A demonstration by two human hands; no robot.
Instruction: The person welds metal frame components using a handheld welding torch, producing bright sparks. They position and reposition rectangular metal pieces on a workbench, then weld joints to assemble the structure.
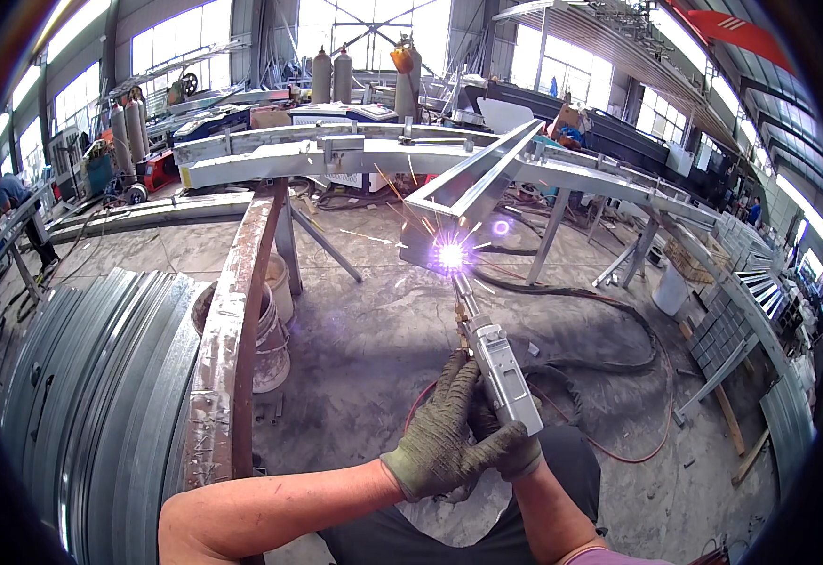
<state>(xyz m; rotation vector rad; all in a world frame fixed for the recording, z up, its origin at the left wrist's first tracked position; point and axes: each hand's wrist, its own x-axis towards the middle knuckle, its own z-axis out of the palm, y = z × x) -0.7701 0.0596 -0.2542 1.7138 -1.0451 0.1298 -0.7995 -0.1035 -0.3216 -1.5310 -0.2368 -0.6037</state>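
A silver handheld welding gun points forward and away from me, in both my gloved hands. My left hand, in a dark green glove, closes around the gun's lower left side, its fingers reaching up toward the nozzle. My right hand wraps the rear of the gun, its fingers partly hidden behind the body and the left hand. At the nozzle tip, a bright violet-white flare throws sparks against the near corner of an angled metal tube frame. The glare hides the contact point.
A long metal beam runs across behind the frame on legs. To my left stand a rusty beam, paint-stained buckets and stacked metal profiles. Hoses curve over the floor at right. Gas cylinders stand at the back.
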